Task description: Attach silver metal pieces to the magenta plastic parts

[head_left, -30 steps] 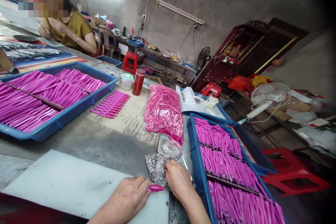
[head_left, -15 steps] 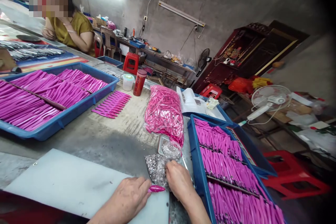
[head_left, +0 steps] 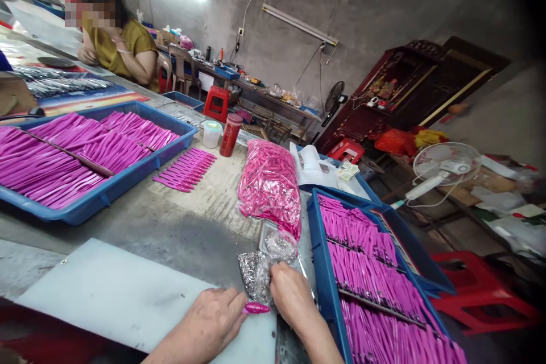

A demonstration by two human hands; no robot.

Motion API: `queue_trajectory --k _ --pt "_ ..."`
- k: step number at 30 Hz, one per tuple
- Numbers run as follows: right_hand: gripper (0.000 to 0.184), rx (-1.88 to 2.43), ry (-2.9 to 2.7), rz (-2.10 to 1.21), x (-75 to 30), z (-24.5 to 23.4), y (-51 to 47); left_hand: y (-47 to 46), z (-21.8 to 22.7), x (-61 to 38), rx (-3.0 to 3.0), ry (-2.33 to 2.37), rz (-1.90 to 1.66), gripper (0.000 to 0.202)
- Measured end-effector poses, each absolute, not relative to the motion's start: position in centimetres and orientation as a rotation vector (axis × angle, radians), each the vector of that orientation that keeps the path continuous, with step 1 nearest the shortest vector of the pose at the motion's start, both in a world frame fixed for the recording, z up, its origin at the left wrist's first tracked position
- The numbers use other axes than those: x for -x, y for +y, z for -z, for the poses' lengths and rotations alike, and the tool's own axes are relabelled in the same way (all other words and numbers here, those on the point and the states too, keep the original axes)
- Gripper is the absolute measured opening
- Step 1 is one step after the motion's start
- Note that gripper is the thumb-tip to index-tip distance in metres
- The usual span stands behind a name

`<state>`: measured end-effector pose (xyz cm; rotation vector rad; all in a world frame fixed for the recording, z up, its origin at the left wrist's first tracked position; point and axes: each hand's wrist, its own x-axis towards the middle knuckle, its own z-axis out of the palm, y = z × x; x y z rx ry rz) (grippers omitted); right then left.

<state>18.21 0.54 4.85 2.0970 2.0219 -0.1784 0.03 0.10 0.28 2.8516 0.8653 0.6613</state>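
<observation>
Pinching a small magenta plastic piece between its fingertips, the left hand rests on the white board, while the right hand digs into a clear bag of small metal parts beside the blue tray; its grip is hidden, so it cannot be told

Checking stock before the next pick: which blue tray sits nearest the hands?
The blue tray on the right, its wall beside the right hand; the left tray lies farther off.
</observation>
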Motion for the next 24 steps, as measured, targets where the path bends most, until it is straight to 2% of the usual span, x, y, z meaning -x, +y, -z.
queue_trajectory --k 24 --pt "0.032 -2.071 2.001 0.225 -18.35 -5.00 0.63 0.06 -0.19 -0.07 -2.840 0.875 -0.637 0.005"
